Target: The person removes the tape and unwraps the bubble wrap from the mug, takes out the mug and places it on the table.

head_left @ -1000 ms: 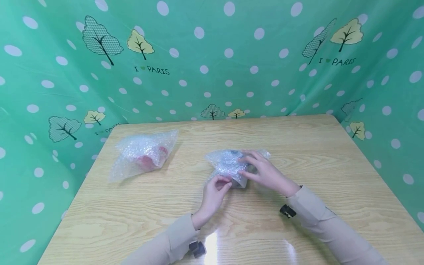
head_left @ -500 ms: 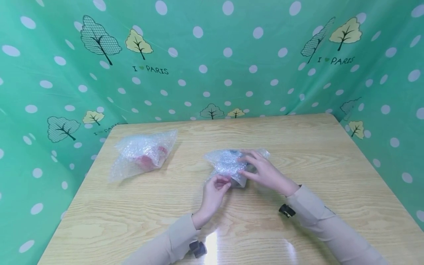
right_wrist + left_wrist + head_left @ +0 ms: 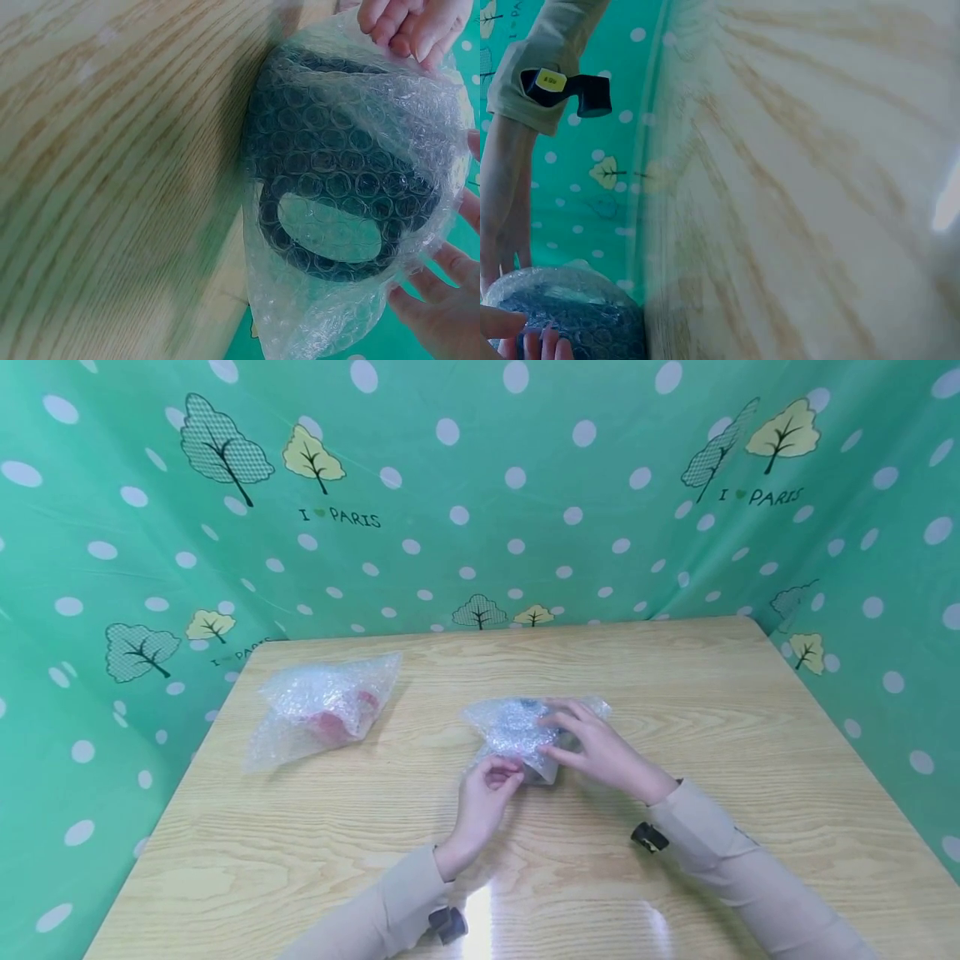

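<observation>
A dark mug (image 3: pixel 322 161) lies inside clear bubble wrap (image 3: pixel 510 731) at the middle of the table, its handle showing through in the right wrist view. My left hand (image 3: pixel 483 802) is at the near side of this bundle, thumb and fingertips pinching the edge of the bubble wrap. On the bundle's right side rests my right hand (image 3: pixel 603 756), its fingers spread and lightly bent against the wrap. Some fingertips of the left hand (image 3: pixel 544 345) show before the bundle in the left wrist view.
Another bubble-wrapped bundle (image 3: pixel 322 706), with something red and pink inside, lies at the table's back left. The wooden table (image 3: pixel 675 685) meets a green dotted curtain (image 3: pixel 517 552) at the back and sides. Black devices (image 3: pixel 648 837) are strapped at both wrists.
</observation>
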